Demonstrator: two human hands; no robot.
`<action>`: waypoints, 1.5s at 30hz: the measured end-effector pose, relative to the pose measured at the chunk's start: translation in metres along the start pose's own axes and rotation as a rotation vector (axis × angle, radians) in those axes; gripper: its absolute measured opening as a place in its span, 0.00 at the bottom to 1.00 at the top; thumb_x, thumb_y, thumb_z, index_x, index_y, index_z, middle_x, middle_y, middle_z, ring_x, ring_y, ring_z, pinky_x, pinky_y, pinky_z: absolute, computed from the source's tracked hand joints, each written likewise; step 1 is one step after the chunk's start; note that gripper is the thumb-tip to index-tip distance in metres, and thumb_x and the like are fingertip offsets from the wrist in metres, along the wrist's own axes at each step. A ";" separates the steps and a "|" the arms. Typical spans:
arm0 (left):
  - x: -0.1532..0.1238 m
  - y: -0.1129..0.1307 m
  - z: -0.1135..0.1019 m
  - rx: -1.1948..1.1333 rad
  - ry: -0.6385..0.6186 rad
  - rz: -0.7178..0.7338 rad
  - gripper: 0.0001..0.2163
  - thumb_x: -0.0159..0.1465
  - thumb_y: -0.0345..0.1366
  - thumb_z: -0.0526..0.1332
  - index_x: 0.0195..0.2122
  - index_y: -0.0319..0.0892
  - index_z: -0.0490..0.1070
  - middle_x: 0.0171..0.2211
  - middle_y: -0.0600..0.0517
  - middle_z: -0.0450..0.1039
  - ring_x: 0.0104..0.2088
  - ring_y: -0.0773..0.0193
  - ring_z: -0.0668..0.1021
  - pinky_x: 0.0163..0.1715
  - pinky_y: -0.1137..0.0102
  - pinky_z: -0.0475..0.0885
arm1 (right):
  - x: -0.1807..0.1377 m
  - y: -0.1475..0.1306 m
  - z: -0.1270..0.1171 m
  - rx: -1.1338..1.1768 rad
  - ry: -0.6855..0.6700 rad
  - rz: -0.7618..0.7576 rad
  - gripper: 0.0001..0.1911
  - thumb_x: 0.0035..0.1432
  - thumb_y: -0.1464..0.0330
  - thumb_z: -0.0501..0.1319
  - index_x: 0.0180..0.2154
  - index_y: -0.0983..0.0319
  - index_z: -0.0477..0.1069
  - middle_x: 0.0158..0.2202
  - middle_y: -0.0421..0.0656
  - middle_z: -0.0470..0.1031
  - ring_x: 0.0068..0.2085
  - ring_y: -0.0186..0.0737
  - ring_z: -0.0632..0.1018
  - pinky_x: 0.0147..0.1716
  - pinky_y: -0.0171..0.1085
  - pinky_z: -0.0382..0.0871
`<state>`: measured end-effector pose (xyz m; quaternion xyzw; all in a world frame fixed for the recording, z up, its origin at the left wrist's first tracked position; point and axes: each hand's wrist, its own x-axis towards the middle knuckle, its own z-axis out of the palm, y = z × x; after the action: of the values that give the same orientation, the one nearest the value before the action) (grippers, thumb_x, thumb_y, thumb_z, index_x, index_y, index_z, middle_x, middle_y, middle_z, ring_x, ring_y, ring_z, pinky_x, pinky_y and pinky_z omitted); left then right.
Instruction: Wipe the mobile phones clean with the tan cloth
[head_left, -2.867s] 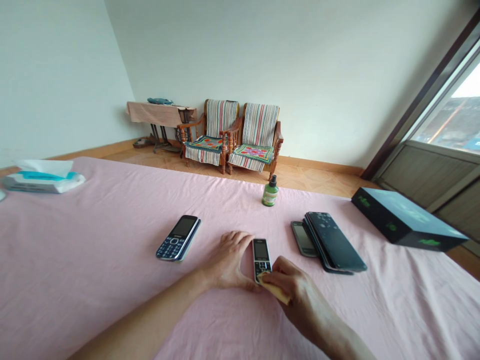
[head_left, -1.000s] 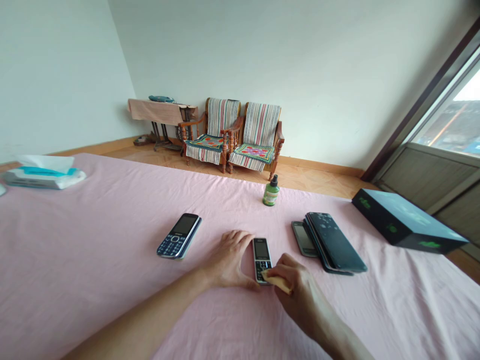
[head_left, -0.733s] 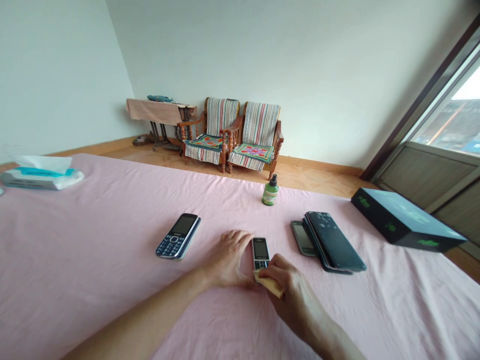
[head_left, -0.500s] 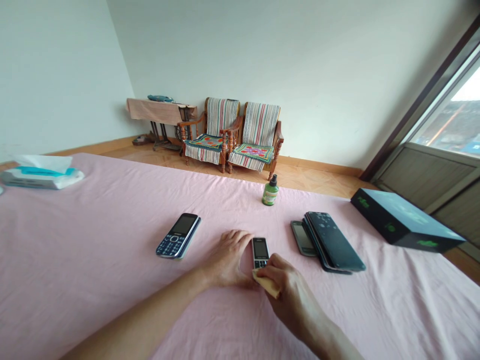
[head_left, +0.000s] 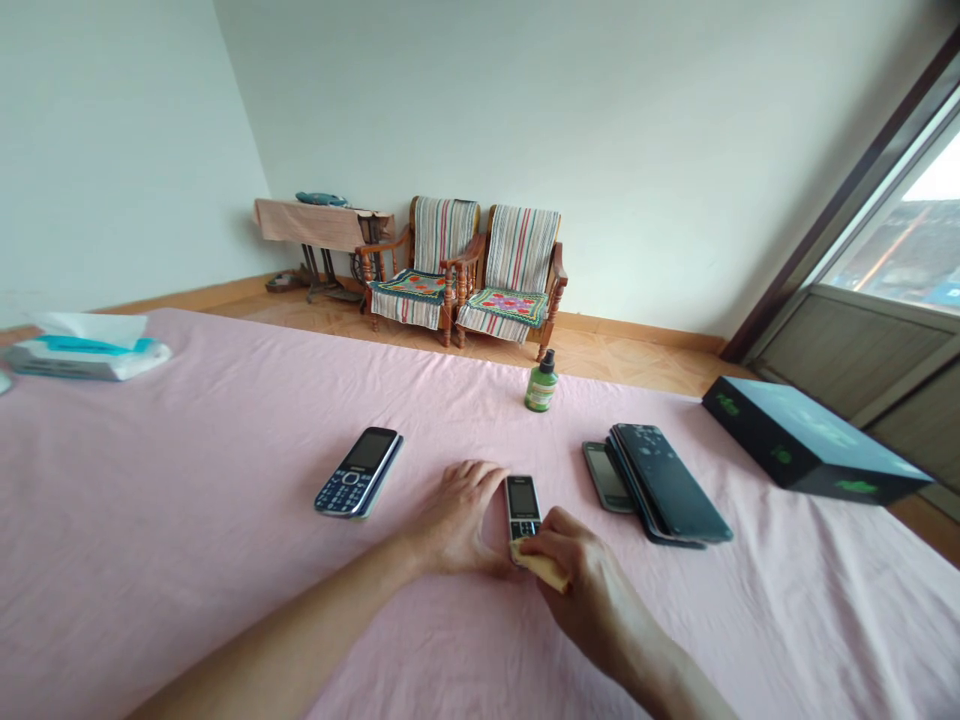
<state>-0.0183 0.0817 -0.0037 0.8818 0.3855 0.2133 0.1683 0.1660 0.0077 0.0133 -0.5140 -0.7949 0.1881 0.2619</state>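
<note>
A small silver-and-black keypad phone (head_left: 523, 498) lies face up on the pink cloth in front of me. My left hand (head_left: 461, 515) rests at its left side, fingertips by the upper edge and thumb at the bottom end, holding it in place. Bunched in my right hand (head_left: 581, 565) is a yellow cloth (head_left: 546, 570), pressed against the phone's lower keys. Part of the keypad is hidden by the cloth and fingers. To the left lies a larger dark-blue keypad phone (head_left: 358, 472) on top of another flat thing.
Right of my hands is a stack of dark smartphones (head_left: 671, 482) beside a grey phone (head_left: 606, 478). Beyond them sits a black box (head_left: 810, 440). A green spray bottle (head_left: 541, 385) stands near the far edge, and a tissue pack (head_left: 90, 352) lies far left.
My right hand and the yellow cloth have shifted slightly to the right over the phone's lower end. The left hand stays nearly still beside the phone.
</note>
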 end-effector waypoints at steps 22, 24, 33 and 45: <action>0.001 -0.001 0.002 0.013 0.006 0.004 0.40 0.43 0.49 0.70 0.56 0.45 0.57 0.55 0.44 0.64 0.55 0.48 0.66 0.56 0.56 0.58 | -0.001 -0.005 0.002 0.011 0.000 -0.015 0.14 0.59 0.79 0.55 0.29 0.61 0.76 0.30 0.42 0.67 0.30 0.35 0.70 0.29 0.32 0.61; 0.001 -0.001 0.002 0.012 0.000 -0.001 0.41 0.42 0.53 0.70 0.56 0.45 0.58 0.54 0.44 0.64 0.54 0.46 0.66 0.56 0.54 0.58 | -0.003 0.002 -0.003 0.026 0.010 0.017 0.14 0.56 0.81 0.55 0.28 0.61 0.76 0.29 0.41 0.68 0.30 0.34 0.70 0.28 0.32 0.61; 0.000 -0.002 0.000 0.002 -0.010 0.019 0.45 0.42 0.60 0.67 0.57 0.43 0.57 0.54 0.42 0.64 0.54 0.45 0.66 0.56 0.53 0.58 | -0.007 0.025 -0.025 0.052 0.068 0.064 0.14 0.52 0.80 0.56 0.31 0.61 0.78 0.28 0.42 0.70 0.29 0.35 0.73 0.29 0.33 0.62; 0.001 0.000 -0.002 0.013 -0.017 0.000 0.45 0.42 0.60 0.67 0.58 0.44 0.57 0.55 0.43 0.64 0.54 0.46 0.66 0.55 0.54 0.58 | -0.009 0.017 -0.020 0.077 -0.018 0.010 0.15 0.54 0.82 0.56 0.31 0.61 0.78 0.28 0.42 0.68 0.29 0.34 0.73 0.29 0.33 0.62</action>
<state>-0.0188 0.0823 -0.0015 0.8847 0.3853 0.2034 0.1657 0.1930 0.0071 0.0173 -0.5059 -0.7867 0.2247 0.2734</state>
